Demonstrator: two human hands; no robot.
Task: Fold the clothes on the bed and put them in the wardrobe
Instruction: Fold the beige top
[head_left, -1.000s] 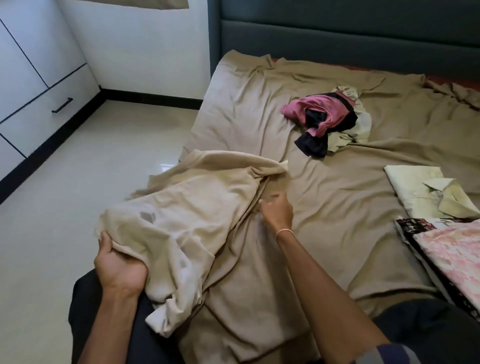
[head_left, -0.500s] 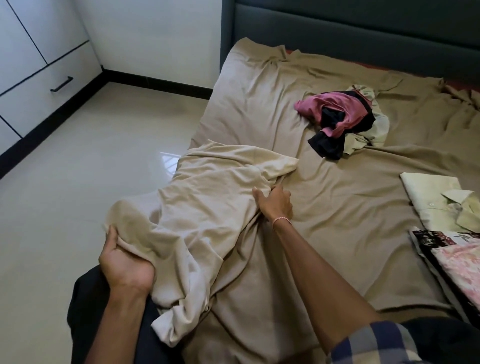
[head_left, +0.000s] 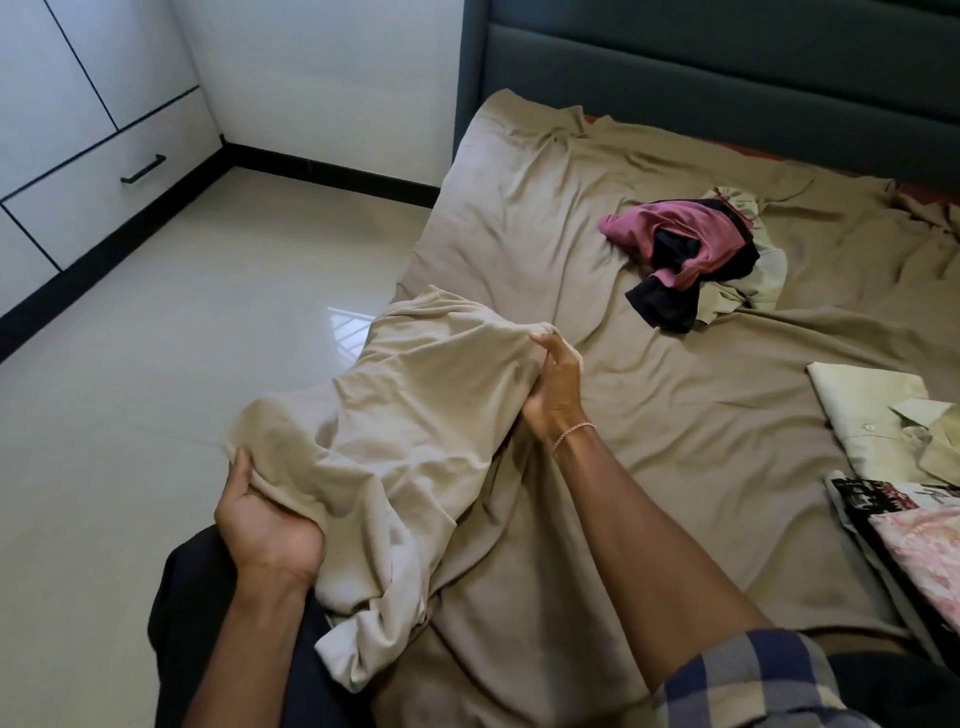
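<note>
stage: you are folding, judged roughly midway | hands: your left hand (head_left: 265, 514) and right hand (head_left: 553, 384) are each clutching the beige garment (head_left: 415, 415) at the bed (head_left: 675, 452) edge | done: folded stack (head_left: 872, 410) is lying to the right | pending: crumpled pile (head_left: 685, 249) is waiting, wardrobe (head_left: 78, 171) is closed

A thin pinkish thread bracelet (head_left: 571, 435) circles the wrist just behind the right hand (head_left: 553, 395). Well up the same arm from that hand, a short sleeve (head_left: 753, 675) shows broad blue-and-grey checks. Beneath the left hand (head_left: 265, 519) and its bare forearm, plain black trousers (head_left: 197, 597) cover the leg.
</note>
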